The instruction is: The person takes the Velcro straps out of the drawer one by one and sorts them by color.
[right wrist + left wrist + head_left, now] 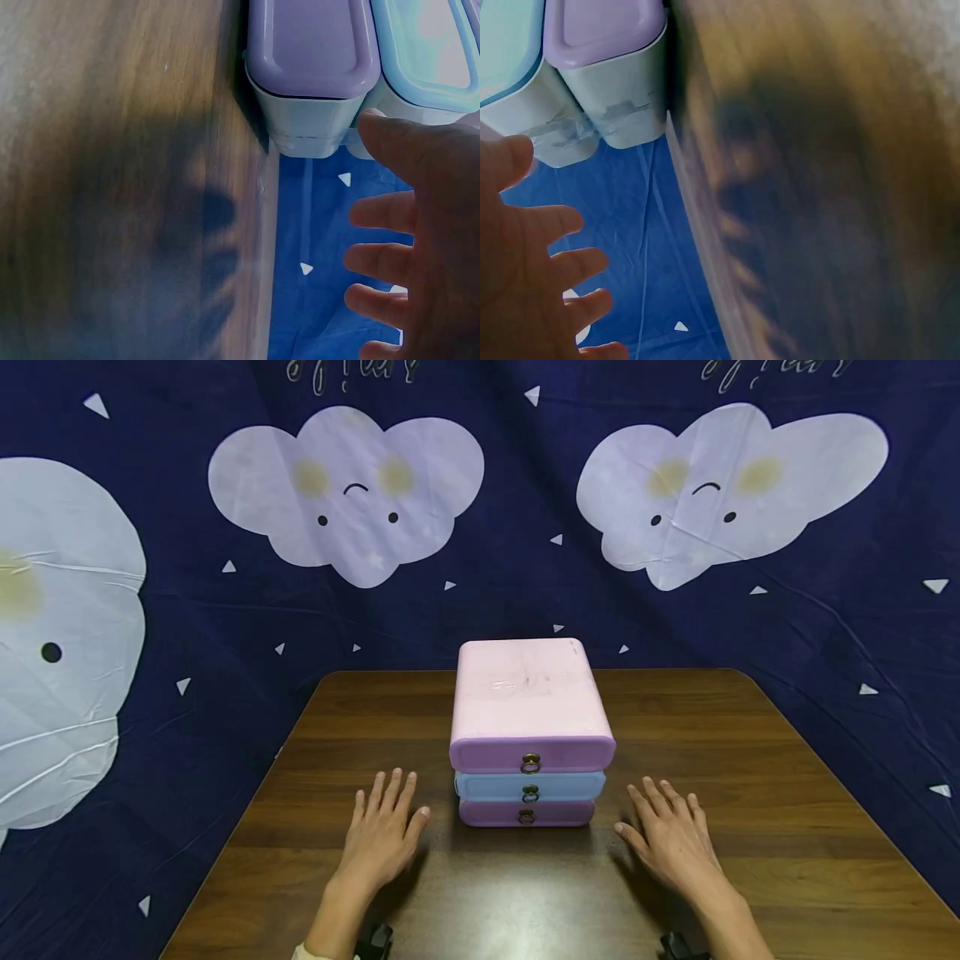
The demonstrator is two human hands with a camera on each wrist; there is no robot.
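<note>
A small three-tier drawer box [531, 693] stands on the wooden table, with a pale pink top. Its top and bottom drawer fronts are purple and the middle drawer front [487, 787] is light blue, each with a small bronze ring pull [530, 763]. All drawers look pushed in. My left hand [382, 835] is held to the left of the box, fingers spread and holding nothing. To the right of the box my right hand [675, 835] mirrors it, palm down with fingers spread. Both wrist views show a gap between each hand and the box.
The brown wooden table [750, 760] has rounded far corners. Behind it hangs a dark blue cloth [517, 527] printed with upside-down white clouds and small triangles. Clear tape [622, 111] runs along the side of the box. A black strap [375, 942] sits at the left wrist.
</note>
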